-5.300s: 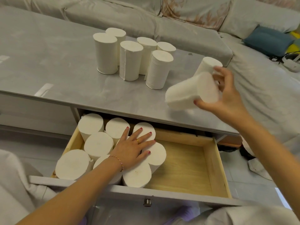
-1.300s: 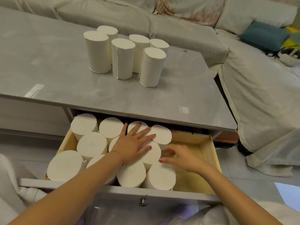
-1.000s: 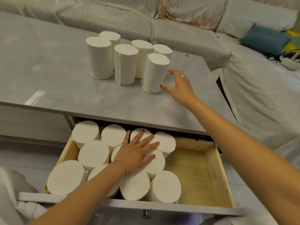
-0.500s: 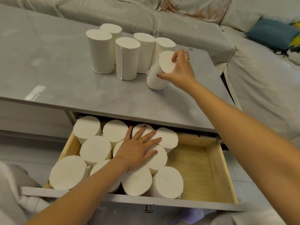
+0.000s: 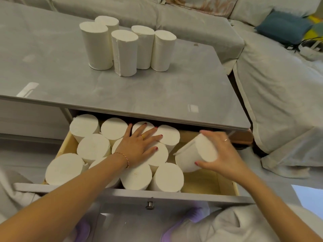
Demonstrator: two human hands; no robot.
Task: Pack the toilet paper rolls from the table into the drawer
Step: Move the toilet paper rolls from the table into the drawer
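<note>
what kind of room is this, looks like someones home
Most likely a home living room. A grey sofa with a blue cushion wraps round a low grey coffee table, and its wooden drawer is being filled with toilet paper rolls.

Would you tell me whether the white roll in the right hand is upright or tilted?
Tilted: the white toilet paper roll leans in the right hand over the wooden drawer.

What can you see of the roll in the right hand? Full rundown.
The white cylindrical toilet paper roll looks like soft, tightly wound paper with no visible core hole. It is tilted, flat end facing up-right, above the open wooden drawer's bare right side, beside the packed upright rolls. The right hand grips its upper end, thumb under, fingers over. Whether its lower end touches the drawer floor is unclear.
</note>
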